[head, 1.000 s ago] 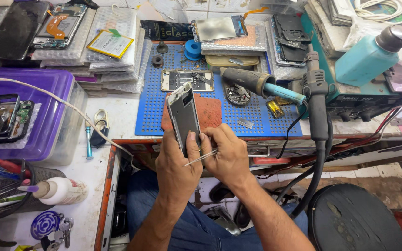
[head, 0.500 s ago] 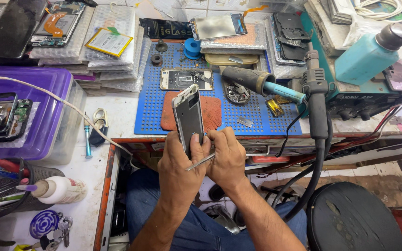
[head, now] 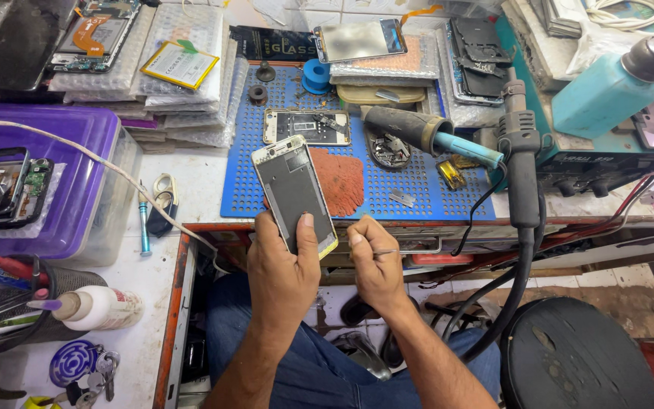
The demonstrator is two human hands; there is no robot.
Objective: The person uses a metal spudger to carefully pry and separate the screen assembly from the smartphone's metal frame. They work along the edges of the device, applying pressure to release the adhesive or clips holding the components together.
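While your left hand (head: 285, 265) grips the phone frame (head: 295, 193) from below, thumb pressed on its dark inner face, the frame stands tilted over the front edge of the bench (head: 191, 182), its top end above the blue mat (head: 418, 189). Your right hand (head: 376, 261) is closed around thin tweezers (head: 384, 252), just beside the frame's lower corner; the tips point right, away from the frame, and do not touch it.

Behind the frame a red pad (head: 342, 180) lies on the mat, and farther back a second opened phone (head: 306, 126) lies flat. To the right of that phone a soldering iron (head: 425, 132) with a teal tip sleeve rests on the mat, and a black hot-air handle (head: 520, 163) hangs over the bench edge, its hose dropping past a round black stool (head: 580, 356). A teal bottle (head: 607, 87) stands at the far right.

To your left a purple box (head: 62, 189) holds phone boards, with a white cable (head: 92, 159) running across its lid. A white glue bottle (head: 96, 307) lies near keys (head: 88, 371) at the lower left.
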